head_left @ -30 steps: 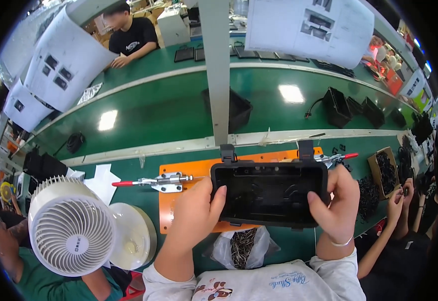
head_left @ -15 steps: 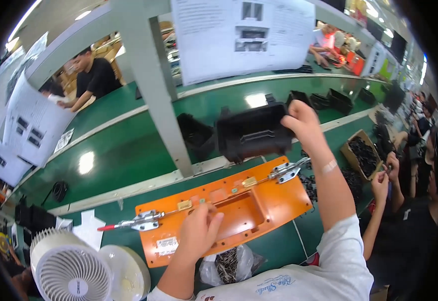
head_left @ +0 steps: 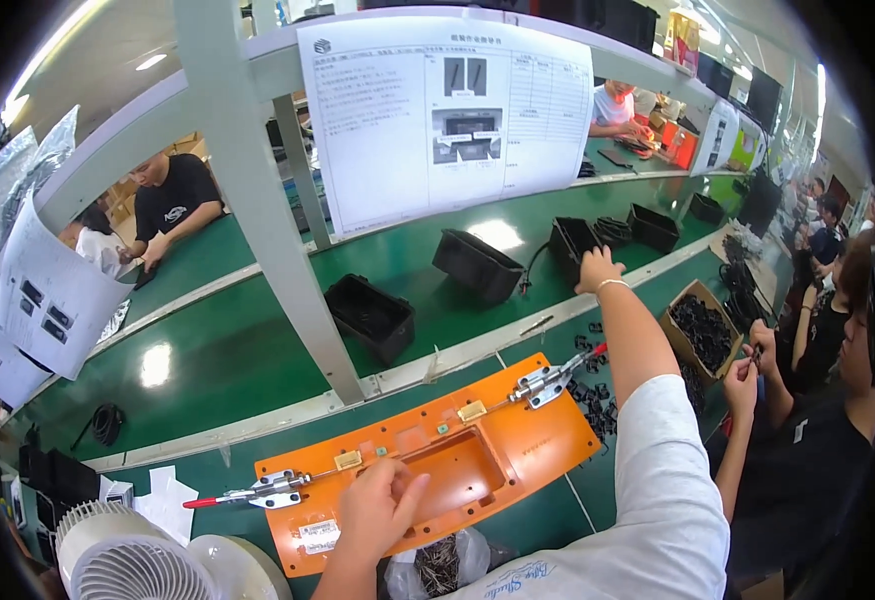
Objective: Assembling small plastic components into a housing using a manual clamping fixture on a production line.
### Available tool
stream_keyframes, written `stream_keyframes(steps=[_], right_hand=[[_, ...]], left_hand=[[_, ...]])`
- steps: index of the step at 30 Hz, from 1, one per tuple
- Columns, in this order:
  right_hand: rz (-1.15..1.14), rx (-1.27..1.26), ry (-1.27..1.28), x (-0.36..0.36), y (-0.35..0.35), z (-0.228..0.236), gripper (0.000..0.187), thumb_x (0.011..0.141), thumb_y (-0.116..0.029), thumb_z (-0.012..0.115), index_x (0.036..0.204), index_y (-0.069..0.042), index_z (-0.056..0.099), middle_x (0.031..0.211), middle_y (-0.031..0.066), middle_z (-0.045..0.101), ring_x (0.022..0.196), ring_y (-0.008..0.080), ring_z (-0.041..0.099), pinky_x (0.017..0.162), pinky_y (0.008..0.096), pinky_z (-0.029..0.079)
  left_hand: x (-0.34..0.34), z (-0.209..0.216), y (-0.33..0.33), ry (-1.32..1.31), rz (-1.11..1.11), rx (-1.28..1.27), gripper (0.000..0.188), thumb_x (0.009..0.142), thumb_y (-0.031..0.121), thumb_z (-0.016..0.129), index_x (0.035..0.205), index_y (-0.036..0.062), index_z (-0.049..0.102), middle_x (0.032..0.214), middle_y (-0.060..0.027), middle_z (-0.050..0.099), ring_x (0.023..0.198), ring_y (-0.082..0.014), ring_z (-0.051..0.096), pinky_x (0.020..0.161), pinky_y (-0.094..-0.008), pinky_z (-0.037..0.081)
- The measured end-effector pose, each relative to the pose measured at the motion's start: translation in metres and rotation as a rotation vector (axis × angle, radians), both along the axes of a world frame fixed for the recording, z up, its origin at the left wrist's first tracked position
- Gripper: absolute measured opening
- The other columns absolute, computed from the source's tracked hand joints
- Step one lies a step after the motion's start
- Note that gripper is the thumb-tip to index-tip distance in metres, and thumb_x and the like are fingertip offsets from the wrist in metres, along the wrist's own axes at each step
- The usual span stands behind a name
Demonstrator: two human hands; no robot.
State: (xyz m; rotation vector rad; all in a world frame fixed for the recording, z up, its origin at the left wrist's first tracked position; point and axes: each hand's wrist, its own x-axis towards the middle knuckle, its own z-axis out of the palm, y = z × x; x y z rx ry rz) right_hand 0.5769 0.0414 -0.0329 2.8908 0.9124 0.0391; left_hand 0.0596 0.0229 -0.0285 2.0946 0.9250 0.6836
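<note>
My right hand (head_left: 599, 270) reaches out over the green conveyor, fingers apart, at the near edge of an open black plastic box (head_left: 563, 252). Whether the fingertips touch its rim I cannot tell. To its left a second black box (head_left: 477, 267) rests tilted on the conveyor. My left hand (head_left: 381, 508) hovers over the front of an orange fixture plate (head_left: 547, 440), fingers loosely bent, thumb apart, nothing visible in it. A rectangular recess (head_left: 457, 468) in the plate is bare. Toggle clamps (head_left: 547, 385) with red handles sit at both ends of the plate.
Another black box (head_left: 369, 312) stands behind the metal post (head_left: 277, 200). A carton of black parts (head_left: 702, 325) is at right, near a co-worker's hands (head_left: 747, 370). A white fan (head_left: 122, 550) stands front left. A bag of screws (head_left: 439, 565) lies before the plate.
My right hand has let go of the black box it held above the fixture; that box now rests on the conveyor. The hand has moved right to another box. My left hand stays over the plate.
</note>
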Motion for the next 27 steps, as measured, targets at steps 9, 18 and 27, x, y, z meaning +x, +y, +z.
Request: stream_keyframes(steps=[9, 18, 27], right_hand=[[0.342, 0.428, -0.164, -0.012, -0.003, 0.043, 0.026, 0.082, -0.025, 0.067, 0.097, -0.004, 0.063, 0.087, 0.0161, 0.067, 0.087, 0.0333, 0.064, 0.085, 0.0513, 0.044], [0.898, 0.954, 0.324, -0.305, -0.090, 0.134, 0.017, 0.080, -0.010, 0.061, 0.093, 0.001, 0.056, 0.085, 0.0228, 0.061, 0.077, 0.0380, 0.062, 0.066, 0.0398, 0.050], [1.568, 0.640, 0.064, -0.360, -0.141, 0.117, 0.070, 0.064, -0.035, 0.075, 0.123, -0.004, 0.054, 0.123, 0.0143, 0.057, 0.120, 0.0292, 0.052, 0.102, 0.0596, 0.026]], left_hand=[[0.002, 0.000, -0.003, 0.025, -0.007, 0.023, 0.027, 0.081, 0.030, 0.069, 0.083, 0.0047, 0.060, 0.066, -0.0062, 0.059, 0.059, -0.0198, 0.060, 0.054, -0.0313, 0.046], [-0.006, 0.002, -0.017, -0.382, -0.122, -0.280, 0.088, 0.073, 0.031, 0.078, 0.139, 0.0058, 0.026, 0.132, -0.0158, 0.040, 0.110, -0.0259, 0.053, 0.090, -0.0363, 0.045], [-0.034, 0.029, -0.007, -1.267, -0.255, -0.971, 0.056, 0.092, 0.044, 0.050, 0.134, 0.0075, 0.044, 0.126, -0.0132, 0.055, 0.113, -0.0290, 0.056, 0.097, -0.0438, 0.046]])
